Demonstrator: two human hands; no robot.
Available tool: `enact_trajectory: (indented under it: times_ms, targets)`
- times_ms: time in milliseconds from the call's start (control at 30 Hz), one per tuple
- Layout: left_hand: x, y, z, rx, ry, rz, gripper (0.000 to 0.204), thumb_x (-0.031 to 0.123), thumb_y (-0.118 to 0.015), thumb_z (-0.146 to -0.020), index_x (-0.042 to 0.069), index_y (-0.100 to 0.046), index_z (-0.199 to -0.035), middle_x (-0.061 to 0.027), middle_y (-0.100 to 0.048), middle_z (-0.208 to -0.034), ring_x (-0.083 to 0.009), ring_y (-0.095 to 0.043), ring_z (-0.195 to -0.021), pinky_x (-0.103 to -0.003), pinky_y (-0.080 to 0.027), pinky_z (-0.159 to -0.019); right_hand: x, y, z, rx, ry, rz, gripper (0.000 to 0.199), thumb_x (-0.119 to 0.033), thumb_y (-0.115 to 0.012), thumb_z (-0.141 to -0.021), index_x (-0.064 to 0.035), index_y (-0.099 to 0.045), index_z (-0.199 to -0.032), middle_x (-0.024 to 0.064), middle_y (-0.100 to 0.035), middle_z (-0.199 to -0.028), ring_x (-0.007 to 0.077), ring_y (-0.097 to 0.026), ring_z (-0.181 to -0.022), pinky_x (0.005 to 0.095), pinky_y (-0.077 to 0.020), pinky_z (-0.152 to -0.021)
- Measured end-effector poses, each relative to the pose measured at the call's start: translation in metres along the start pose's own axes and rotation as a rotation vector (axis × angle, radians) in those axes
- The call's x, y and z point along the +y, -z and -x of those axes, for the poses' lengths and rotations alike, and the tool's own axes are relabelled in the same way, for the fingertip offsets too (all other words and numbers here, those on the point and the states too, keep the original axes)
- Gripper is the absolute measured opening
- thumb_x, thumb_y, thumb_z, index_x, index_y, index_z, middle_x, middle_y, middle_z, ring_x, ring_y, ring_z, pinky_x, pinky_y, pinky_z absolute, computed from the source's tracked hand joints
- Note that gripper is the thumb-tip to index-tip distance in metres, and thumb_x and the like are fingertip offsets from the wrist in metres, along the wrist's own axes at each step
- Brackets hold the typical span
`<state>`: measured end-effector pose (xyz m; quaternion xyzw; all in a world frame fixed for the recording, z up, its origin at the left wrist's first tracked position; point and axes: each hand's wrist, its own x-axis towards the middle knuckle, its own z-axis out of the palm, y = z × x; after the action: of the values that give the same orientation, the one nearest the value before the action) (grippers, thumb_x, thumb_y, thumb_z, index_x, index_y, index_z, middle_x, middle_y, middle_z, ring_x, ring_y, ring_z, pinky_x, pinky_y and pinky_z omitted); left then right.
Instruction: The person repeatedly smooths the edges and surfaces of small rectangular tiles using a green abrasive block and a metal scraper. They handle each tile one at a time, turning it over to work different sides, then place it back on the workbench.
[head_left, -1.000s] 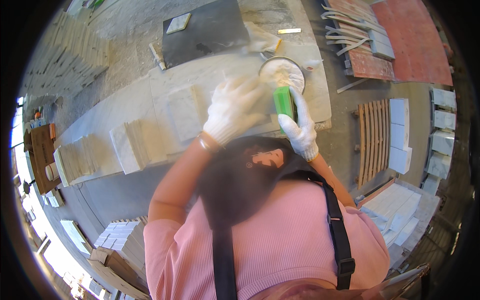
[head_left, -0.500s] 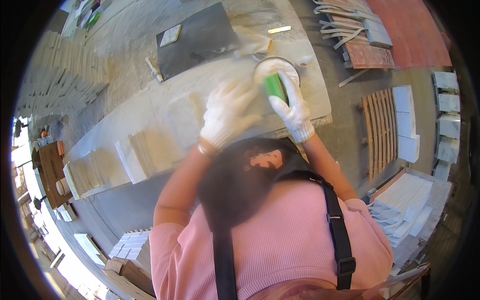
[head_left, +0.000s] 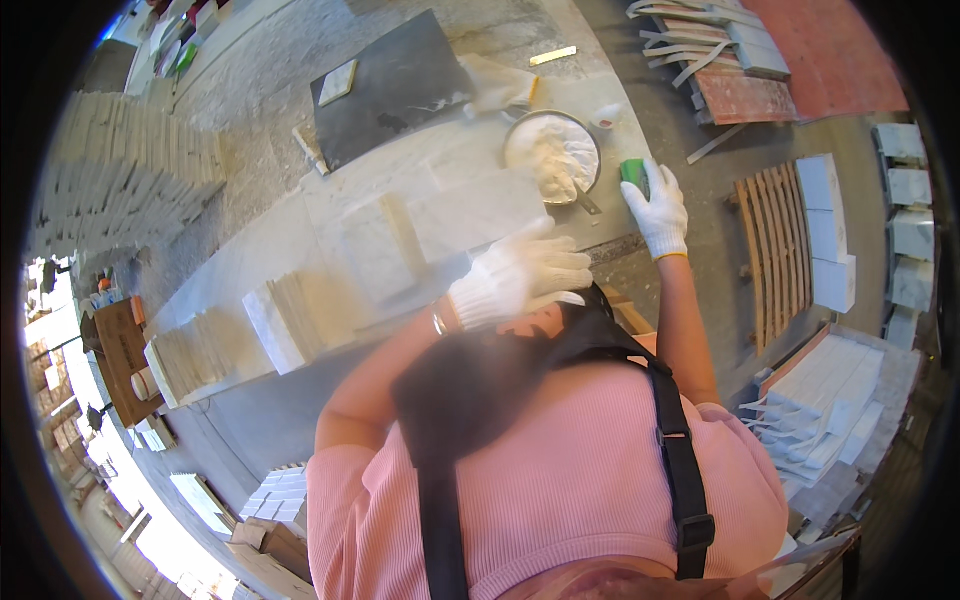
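Note:
My right hand (head_left: 660,212), in a white knit glove, grips a small green block (head_left: 632,173), which looks like a sponge or a sanding block. It is out past the right edge of the worktable, to the right of a round pan (head_left: 553,157). White powder or paste fills much of the pan, and a flat metal blade (head_left: 588,204) shows at its near rim. My left hand (head_left: 522,276), also gloved, hovers in front of my chest with fingers stretched out and nothing in them. Pale stone slabs (head_left: 425,235) lie on the dusty table beyond it.
A dark sheet (head_left: 395,90) with a small pale tile (head_left: 338,82) lies farther back, beside a crumpled glove (head_left: 497,85). Stacked tiles (head_left: 275,318) stand at the table's left. A wooden pallet (head_left: 768,262) and strapped white stacks (head_left: 820,400) are to the right.
My right hand has swung from over the pan to the right with the green block. My left hand has come right and closer to my body.

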<state>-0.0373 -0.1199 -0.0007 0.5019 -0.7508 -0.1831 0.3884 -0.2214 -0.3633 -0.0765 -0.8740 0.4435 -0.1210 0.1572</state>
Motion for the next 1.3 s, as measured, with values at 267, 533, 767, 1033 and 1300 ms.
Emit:
enact_trajectory:
  times_ms: [267, 533, 767, 1033, 1300]
  targets:
    - [0.031, 0.049, 0.046, 0.456, 0.600, -0.210, 0.031, 0.016, -0.076, -0.087, 0.010, -0.076, -0.117, -0.0140, -0.075, -0.109, -0.0350, -0.070, -0.097, -0.042, -0.055, -0.086, -0.077, 0.036, 0.017, 0.023, 0.408, -0.300, 0.041, -0.011, -0.064, -0.093, -0.0199, -0.069, -0.133, 0.0165, -0.063, -0.134, 0.0355, -0.061, -0.119, 0.0422, -0.0497, -0.102]
    - [0.018, 0.068, 0.111, 0.820, 1.137, 0.032, 0.043, 0.018, -0.067, -0.097, 0.000, -0.065, -0.136, -0.0143, -0.068, -0.136, -0.0220, -0.064, -0.123, -0.035, -0.047, -0.107, -0.123, 0.020, 0.029, -0.082, 0.814, -0.141, 0.057, 0.004, -0.064, -0.080, -0.0179, -0.069, -0.132, 0.0205, -0.062, -0.135, 0.0401, -0.065, -0.117, 0.0431, -0.0544, -0.097]
    - [0.010, 0.059, 0.142, 0.999, 1.185, 0.489, 0.050, 0.026, -0.058, -0.102, -0.003, -0.057, -0.142, -0.0174, -0.067, -0.135, -0.0241, -0.070, -0.111, -0.035, -0.055, -0.093, -0.082, 0.044, 0.053, -0.237, 0.673, -0.465, 0.036, 0.006, -0.066, -0.087, -0.0072, -0.075, -0.119, 0.0147, -0.069, -0.123, 0.0289, -0.067, -0.111, 0.0346, -0.0531, -0.097]
    - [-0.007, 0.059, 0.131, 0.950, 1.163, 0.808, 0.053, 0.028, -0.059, -0.103, -0.002, -0.054, -0.146, -0.0176, -0.067, -0.131, -0.0247, -0.070, -0.110, -0.034, -0.055, -0.091, -0.099, 0.026, 0.034, -0.501, -0.056, -0.813, 0.042, -0.025, -0.063, -0.102, -0.0028, -0.063, -0.138, 0.0059, -0.070, -0.108, 0.0123, -0.068, -0.087, 0.0238, -0.0487, -0.065]
    - [-0.019, 0.043, 0.116, 0.947, 1.113, 1.034, 0.049, 0.028, -0.061, -0.102, -0.002, -0.058, -0.141, -0.0130, -0.071, -0.120, -0.0211, -0.069, -0.099, -0.035, -0.056, -0.084, -0.132, 0.016, 0.030, -0.584, -0.217, -0.913, 0.040, -0.031, -0.064, -0.102, 0.0008, -0.067, -0.126, 0.0048, -0.070, -0.095, 0.0114, -0.066, -0.073, 0.0234, -0.0451, -0.056]
